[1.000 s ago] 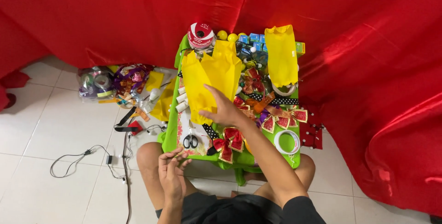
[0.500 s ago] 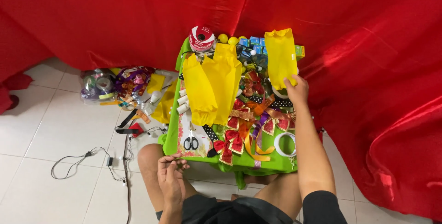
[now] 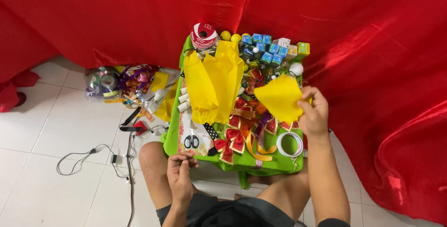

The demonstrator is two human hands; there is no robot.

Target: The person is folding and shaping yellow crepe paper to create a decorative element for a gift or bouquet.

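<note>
My right hand (image 3: 314, 113) grips a yellow paper piece (image 3: 279, 97) and holds it lifted above the right side of a small green table (image 3: 242, 161). My left hand (image 3: 180, 170) hovers at the table's near left edge with fingers pinched together; whether it holds anything small I cannot tell. Just beyond it lie black-handled scissors (image 3: 191, 140) on a patterned card. Two more yellow paper pieces (image 3: 213, 87) lie on the table's left half. Red and gold ribbon bows (image 3: 238, 131) are spread over the middle, and a tape roll (image 3: 289, 144) lies below my right hand.
A red-and-white ribbon spool (image 3: 204, 35), yellow balls and several small blue boxes (image 3: 263, 47) line the table's far edge. A pile of ribbons and bags (image 3: 123, 83) sits on the tiled floor at left, with a black cable (image 3: 88, 154). Red cloth (image 3: 372, 45) hangs behind and to the right.
My right hand went from the middle of the table to the yellow piece at the right, took hold of it and lifted it toward me. My left hand stayed put.
</note>
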